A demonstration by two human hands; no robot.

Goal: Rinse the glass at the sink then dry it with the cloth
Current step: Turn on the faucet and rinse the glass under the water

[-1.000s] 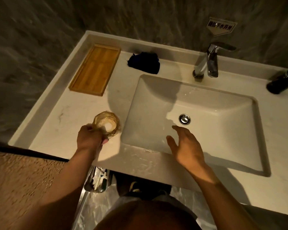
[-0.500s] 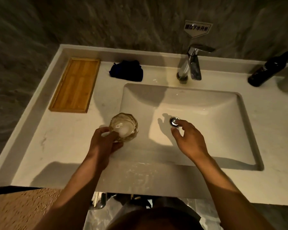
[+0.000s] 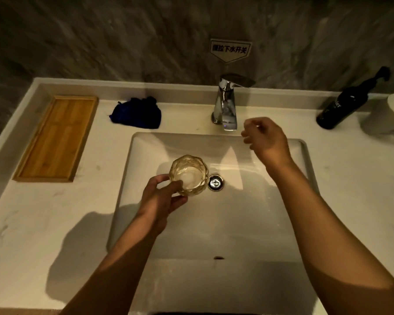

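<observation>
Left hand [image 3: 159, 198]: fingers [image 3: 175, 185] wrapped round the glass [image 3: 189, 175], held upright over the sink [image 3: 255, 223]
Glass: in the left fingers' grip, just beside the drain [image 3: 216, 183]
Right hand [image 3: 265, 138]: empty, fingers loosely curled, near the faucet [image 3: 225, 105] spout
Cloth [image 3: 138, 114]: dark blue, bunched on the surface [image 3: 55, 212], well beyond the left fingers
Tray [image 3: 57, 137]: wooden, left of the cloth
</observation>
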